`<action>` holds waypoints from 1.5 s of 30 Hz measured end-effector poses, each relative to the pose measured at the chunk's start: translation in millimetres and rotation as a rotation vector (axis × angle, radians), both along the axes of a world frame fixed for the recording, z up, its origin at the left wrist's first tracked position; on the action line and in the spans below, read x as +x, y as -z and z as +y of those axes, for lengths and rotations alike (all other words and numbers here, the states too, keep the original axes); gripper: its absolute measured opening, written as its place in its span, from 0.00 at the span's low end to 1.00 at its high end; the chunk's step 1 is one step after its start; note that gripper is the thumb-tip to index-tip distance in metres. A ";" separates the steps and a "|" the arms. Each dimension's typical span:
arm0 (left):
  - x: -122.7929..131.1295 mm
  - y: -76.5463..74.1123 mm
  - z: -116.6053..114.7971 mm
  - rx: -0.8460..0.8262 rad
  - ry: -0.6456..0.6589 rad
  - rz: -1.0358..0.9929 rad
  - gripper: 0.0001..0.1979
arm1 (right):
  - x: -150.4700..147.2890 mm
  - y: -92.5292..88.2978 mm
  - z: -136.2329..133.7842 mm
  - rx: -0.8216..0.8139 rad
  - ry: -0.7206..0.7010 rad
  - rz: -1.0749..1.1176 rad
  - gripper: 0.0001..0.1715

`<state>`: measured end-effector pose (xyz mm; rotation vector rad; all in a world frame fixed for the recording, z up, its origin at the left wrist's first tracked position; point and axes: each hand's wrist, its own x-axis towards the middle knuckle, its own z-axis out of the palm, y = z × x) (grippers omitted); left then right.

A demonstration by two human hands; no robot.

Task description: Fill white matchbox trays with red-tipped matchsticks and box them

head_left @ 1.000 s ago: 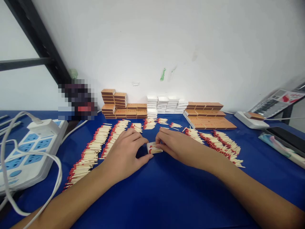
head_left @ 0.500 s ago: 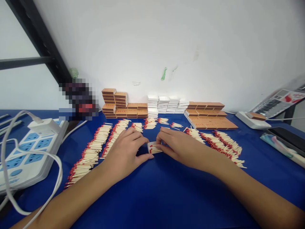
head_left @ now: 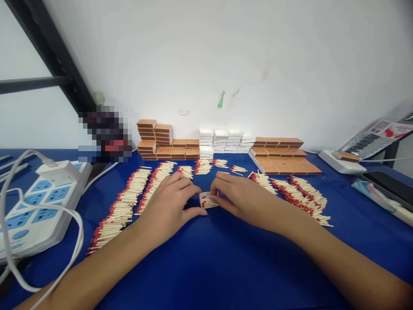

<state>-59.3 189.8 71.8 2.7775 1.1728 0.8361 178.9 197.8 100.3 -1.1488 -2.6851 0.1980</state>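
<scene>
Grip on a small tray. The left hand (head_left: 172, 204) held the left end of the white tray (head_left: 205, 196), thumb at its near side and forefinger at its far side. The right hand (head_left: 245, 196) bent over the right end, its thumb and fingertips close together; whether they pinched matches (head_left: 210, 205) or the tray's rim could not be told. The matches lay lengthwise in the tray, their visible red heads toward its left end. The tray rested on the blue bench (head_left: 219, 262), roughly midway between the side edges. Hands and tray had barely shifted over the preceding second, which suggested that the same fine handling of the contents was continuing.

Around the hands, loose matches formed an arc: a long row (head_left: 124, 204) toward the left edge, small piles (head_left: 203, 167) beyond the tray, and a broad heap (head_left: 293, 198) toward the right edge. Along the far edge, against the wall, stood brown boxes (head_left: 163, 134), white stacks (head_left: 221, 142) and a brown block (head_left: 284, 165). A power strip (head_left: 61, 219) occupied the left side; a phone (head_left: 390, 185) lay toward the far right corner.
</scene>
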 end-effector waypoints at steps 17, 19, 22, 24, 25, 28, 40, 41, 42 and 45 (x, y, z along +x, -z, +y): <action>2.5 0.4 -3.5 -0.007 -0.016 0.000 0.16 | 0.0 -2.8 -0.7 0.018 -0.001 -0.004 0.07; 3.6 -0.8 -5.2 -0.006 -0.031 -0.001 0.16 | 0.2 -3.0 -0.8 0.021 -0.005 -0.003 0.06; 4.9 -3.6 -6.9 -0.003 -0.047 -0.013 0.14 | 0.3 -2.0 -0.7 0.025 -0.007 -0.010 0.06; 5.4 -5.1 -7.4 -0.008 -0.051 -0.014 0.14 | 0.2 -1.6 -0.7 0.014 -0.004 -0.016 0.08; 5.6 -5.5 -7.5 -0.012 -0.050 -0.010 0.14 | 0.1 -1.8 -0.6 0.003 -0.001 -0.017 0.08; 5.9 -5.4 -7.8 -0.024 -0.053 0.010 0.14 | 1.3 -4.5 -0.4 -0.040 0.007 0.001 0.08; 4.9 -3.2 -6.8 -0.063 -0.062 0.046 0.14 | 8.6 -7.1 2.0 -0.208 0.015 -0.041 0.10; 4.8 -2.9 -6.7 -0.065 -0.060 0.049 0.14 | 8.6 -5.3 2.4 -0.210 0.016 -0.041 0.10; 4.7 -2.6 -6.6 -0.067 -0.060 0.052 0.14 | 8.4 -3.2 2.7 -0.210 0.016 -0.034 0.11; 4.6 -2.0 -6.6 -0.064 -0.056 0.052 0.13 | 6.7 1.6 3.8 -0.204 0.000 0.018 0.11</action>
